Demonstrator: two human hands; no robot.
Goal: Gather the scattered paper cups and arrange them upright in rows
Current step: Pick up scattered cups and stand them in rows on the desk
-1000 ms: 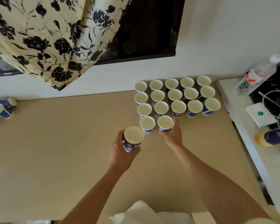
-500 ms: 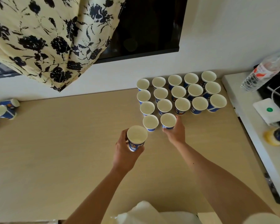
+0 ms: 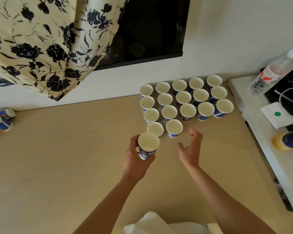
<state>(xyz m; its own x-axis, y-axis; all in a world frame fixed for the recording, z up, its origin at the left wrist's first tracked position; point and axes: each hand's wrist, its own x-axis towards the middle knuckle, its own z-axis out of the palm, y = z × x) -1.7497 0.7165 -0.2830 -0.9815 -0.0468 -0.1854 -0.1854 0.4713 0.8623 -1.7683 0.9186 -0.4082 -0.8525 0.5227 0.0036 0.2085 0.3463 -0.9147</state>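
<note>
Paper cups, blue-printed outside and white inside, stand upright in a block (image 3: 183,97) at the back of the pale wooden desk (image 3: 74,157). The block has three full rows of five, then a nearest row of only two cups (image 3: 174,127) at its left end.

Just in front of that short row, at the block's near-left corner, your left hand (image 3: 135,159) holds one more blue-and-white paper cup (image 3: 148,146). Its mouth faces up and your fingers (image 3: 134,141) are curled round its wall. Its rim overlaps the nearest cup of the block in this view, so you cannot tell whether the two touch.

Your right hand (image 3: 190,149) is in front of the block too, to the right of the short row. Its fingers are spread and loosely bent, gripping nothing. Whether it touches the desk cannot be told.

Far to the left of the block, at the frame's edge, two stray paper cups (image 3: 4,114) of the same print lie on their sides.

Right of the block runs a narrow white desk (image 3: 260,149). It carries a clear plastic water bottle (image 3: 274,71), a white box with a green dot (image 3: 276,115) and a yellow bottle with a dark blue label (image 3: 287,141) lying down.

Above and left of the block hangs a cream cloth with a black flower print (image 3: 41,39), partly covering a dark screen (image 3: 150,27).
</note>
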